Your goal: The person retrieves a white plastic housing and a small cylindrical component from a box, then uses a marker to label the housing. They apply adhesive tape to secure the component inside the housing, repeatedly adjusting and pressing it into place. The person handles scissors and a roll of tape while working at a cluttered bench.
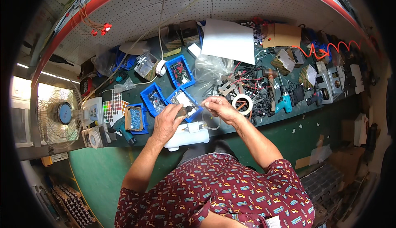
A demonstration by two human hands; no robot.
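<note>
A: What sits closest?
B: The white tank point(187, 138), at the bench's near edge, with a pale block fitting point(193, 127) on its top. Place everything by that tank.

A: And the hands?
B: Both are just beyond the tank. The left hand point(165, 123) is closed around a dark-handled tool point(181, 111). The right hand point(220, 107) has thumb and forefinger pinched on a thin piece point(202, 104), too small to identify.

A: What crowds them?
B: A blue bin point(194, 117) directly beyond the tank, partly hidden by the hands. A second blue bin point(145, 100) stands beyond and left of the tank. Right of the tank and beyond, a white tape roll point(242, 96) lies against a heap of black cables point(262, 98), which hems in that side.

A: Left of the tank?
B: A teal power tool point(128, 137), then a blue tray point(144, 123) with a carton of small blue pieces, and far left a fan point(64, 113).

A: Farther off?
B: Well right of the tank, a teal drill point(284, 102). Past the bins, clear plastic bags point(212, 69), then a large white sheet point(229, 40) before the perforated wall point(136, 13).
</note>
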